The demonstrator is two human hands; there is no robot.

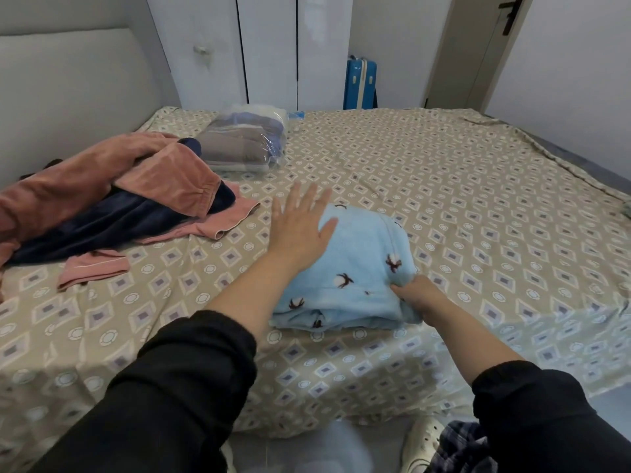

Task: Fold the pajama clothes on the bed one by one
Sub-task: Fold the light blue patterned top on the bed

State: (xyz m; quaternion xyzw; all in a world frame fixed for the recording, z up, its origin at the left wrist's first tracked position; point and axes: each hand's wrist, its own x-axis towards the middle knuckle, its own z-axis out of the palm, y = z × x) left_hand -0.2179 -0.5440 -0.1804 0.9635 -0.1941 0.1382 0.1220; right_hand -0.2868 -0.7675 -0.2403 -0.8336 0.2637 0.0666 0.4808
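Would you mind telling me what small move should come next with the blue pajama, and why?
Probably slide the folded blue pajama aside: it lies in layers under the flat left hand, the right hand pinches its edge, and the pink and navy pile is unfolded.

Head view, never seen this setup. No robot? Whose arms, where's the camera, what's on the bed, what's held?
No machine here: a person works with bare hands, and the single camera sits on their head, looking forward and down. That is why both black-sleeved arms enter from the bottom edge. The left hand lies flat with straight fingers on top of a folded light-blue pajama piece. The right hand pinches that piece's near corner. The piece rests on the bed, covered by a patterned sheet. To the left lies an unfolded heap: pink clothes over a navy garment. Behind it sits a clear bag of folded clothes. A blue suitcase stands by the far wall.
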